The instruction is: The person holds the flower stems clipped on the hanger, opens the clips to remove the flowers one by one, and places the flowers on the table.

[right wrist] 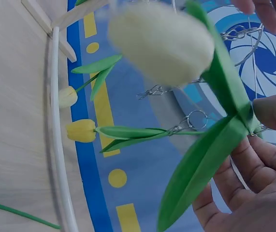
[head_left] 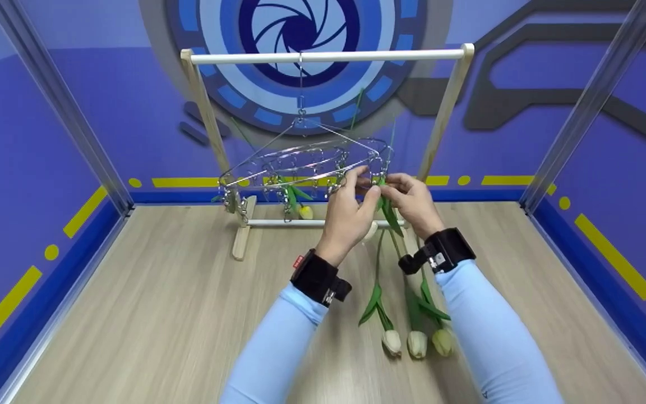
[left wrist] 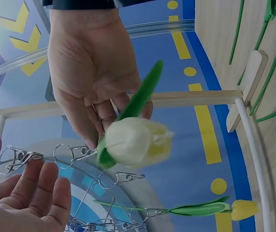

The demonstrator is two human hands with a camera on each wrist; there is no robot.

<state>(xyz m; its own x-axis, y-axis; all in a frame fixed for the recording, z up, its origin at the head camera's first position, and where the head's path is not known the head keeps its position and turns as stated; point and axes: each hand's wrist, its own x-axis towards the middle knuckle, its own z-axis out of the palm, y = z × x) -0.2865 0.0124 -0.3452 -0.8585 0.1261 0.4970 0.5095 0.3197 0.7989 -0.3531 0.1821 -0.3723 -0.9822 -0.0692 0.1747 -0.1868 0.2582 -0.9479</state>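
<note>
A white tulip (left wrist: 133, 142) hangs flower down at the right end of a round metal clip hanger (head_left: 300, 163). My right hand (head_left: 415, 202) pinches its stem at the green leaves (right wrist: 220, 135) between thumb and fingertips. Beside that stem, a metal clip (left wrist: 75, 152) meets the right fingertips. My left hand (head_left: 351, 210) is raised to the left of the tulip, thumb and index finger apart. In the left wrist view its fingertips touch or nearly touch another clip (left wrist: 21, 155). A yellow tulip (right wrist: 81, 130) hangs in a clip farther along, and another white tulip (right wrist: 67, 96) shows beyond.
The hanger hooks onto the white top bar (head_left: 384, 55) of a wooden stand (head_left: 449, 112). A lower white bar (head_left: 284, 223) crosses near the table. On the wooden table (head_left: 188, 314) lie a white tulip (head_left: 391, 342) and two more pale ones (head_left: 417, 344) beside the right forearm.
</note>
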